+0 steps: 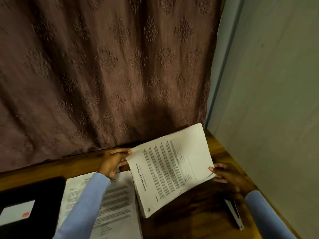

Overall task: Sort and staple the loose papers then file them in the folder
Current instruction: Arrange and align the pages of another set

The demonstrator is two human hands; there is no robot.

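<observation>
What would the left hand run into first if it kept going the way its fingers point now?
The left hand already pinches the near corner of the paper stack, fingers pointing right across it. Going on, it would probably slide along that stack toward the right hand; depth is unclear.

Desk (198,219) hemmed at top of frame by curtain (107,69), at right by wall (276,100). Bare wood lower centre, between sheets (119,200) at lower left and stapler (234,214) at lower right. Raised stack (170,168), held at both ends by left hand (113,163) and right hand (226,176), spans centre. Dark folder (32,204) fills far lower left. Narrow wood strip open along curtain, centre left.
</observation>
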